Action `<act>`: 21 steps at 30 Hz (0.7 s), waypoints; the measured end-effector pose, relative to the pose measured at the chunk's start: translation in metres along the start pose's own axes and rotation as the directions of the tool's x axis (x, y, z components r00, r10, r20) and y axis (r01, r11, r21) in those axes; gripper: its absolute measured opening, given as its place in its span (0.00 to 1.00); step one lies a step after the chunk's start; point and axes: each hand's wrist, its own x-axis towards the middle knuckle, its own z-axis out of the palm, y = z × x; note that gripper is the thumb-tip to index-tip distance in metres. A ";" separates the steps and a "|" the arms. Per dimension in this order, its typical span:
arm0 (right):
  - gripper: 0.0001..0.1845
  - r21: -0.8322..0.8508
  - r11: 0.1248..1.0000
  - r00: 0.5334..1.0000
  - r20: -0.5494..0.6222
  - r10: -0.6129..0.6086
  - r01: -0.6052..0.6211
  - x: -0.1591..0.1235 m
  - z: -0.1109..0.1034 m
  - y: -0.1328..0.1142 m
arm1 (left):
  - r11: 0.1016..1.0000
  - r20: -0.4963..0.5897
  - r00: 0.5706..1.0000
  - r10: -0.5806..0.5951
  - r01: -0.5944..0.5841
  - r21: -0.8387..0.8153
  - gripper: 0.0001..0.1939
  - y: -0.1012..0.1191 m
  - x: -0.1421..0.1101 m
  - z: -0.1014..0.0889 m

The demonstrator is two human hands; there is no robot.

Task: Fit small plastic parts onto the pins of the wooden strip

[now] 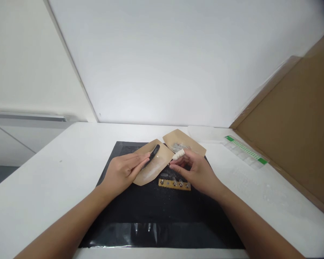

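My left hand [124, 171] lies on a brown paper piece [152, 169] at the middle of a black mat [156, 208], fingers stretched flat along a thin black stick-like tool [153, 154] that rests on the paper. My right hand [197, 171] hovers beside it with fingers curled; its forefinger wears a white finger cot [178, 154] that touches the paper's right edge. Just in front of both hands sits a small wooden strip with several metal screws [174, 184]. A second brown paper piece [183, 142] with small grey parts on it lies behind my right hand.
The mat lies on a white table [43, 180] against a white wall. A clear plastic tray with a green-edged strip [244, 149] sits at the right. A large cardboard sheet [294, 126] leans along the right side. A clear film edge [140, 230] covers the mat's near part.
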 end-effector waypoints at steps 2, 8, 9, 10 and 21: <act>0.11 0.040 0.999 1.000 0.014 0.005 -0.005 0.000 0.000 0.001 | 1.000 -0.016 1.000 0.005 -0.005 -0.009 0.12 -0.001 0.000 0.001; 0.11 0.044 0.999 0.999 0.032 0.016 -0.018 0.002 0.000 0.001 | 0.997 -0.044 0.996 -0.075 0.075 0.006 0.06 -0.002 -0.003 0.002; 0.11 0.040 0.999 0.999 0.033 0.018 -0.019 0.002 0.000 0.001 | 0.996 -0.055 0.994 -0.093 0.094 0.003 0.07 -0.001 -0.003 0.001; 0.11 0.038 0.999 0.999 0.035 0.019 -0.020 0.002 -0.001 0.001 | 0.994 -0.063 0.992 -0.112 0.112 0.002 0.08 0.000 -0.003 0.001; 0.11 0.131 0.989 0.996 0.061 0.061 -0.068 0.000 0.003 0.003 | 0.992 -0.106 0.987 -0.124 0.122 -0.025 0.07 0.008 -0.001 0.001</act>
